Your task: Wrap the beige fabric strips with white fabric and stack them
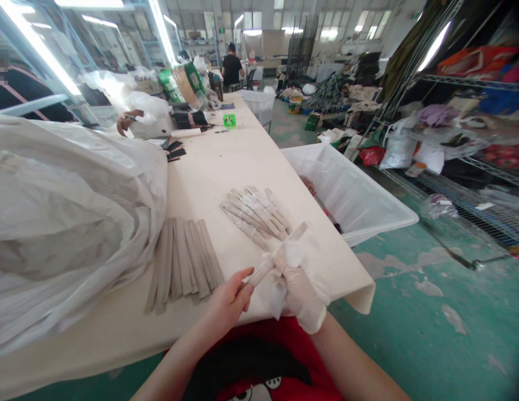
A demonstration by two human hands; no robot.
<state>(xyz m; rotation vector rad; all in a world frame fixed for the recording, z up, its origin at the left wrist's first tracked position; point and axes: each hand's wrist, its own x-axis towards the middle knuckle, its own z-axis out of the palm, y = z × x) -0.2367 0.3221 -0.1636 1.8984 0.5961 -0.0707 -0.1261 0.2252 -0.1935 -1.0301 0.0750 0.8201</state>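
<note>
A beige strip [263,271], which looks like fabric, is held slantwise above the table's near edge. My bare left hand [231,301] pinches its lower end. Around its middle closes my right hand [299,287], which wears a pale glove. Thin white, see-through plastic [277,295] hangs at the right hand and spreads beneath it; where it starts is hidden. Left of my hands lies a fanned row of bare beige strips [186,259]. Beyond my hands, several similar strips under clear plastic [255,214] are spread out in a fan.
A cream-covered table [242,161] runs away from me. Large translucent plastic sheeting [71,223] bulges over its left side. A white bin [351,189] stands against the right edge. Wire shelves [464,206] hold bags farther right. A person [232,68] sits at the back.
</note>
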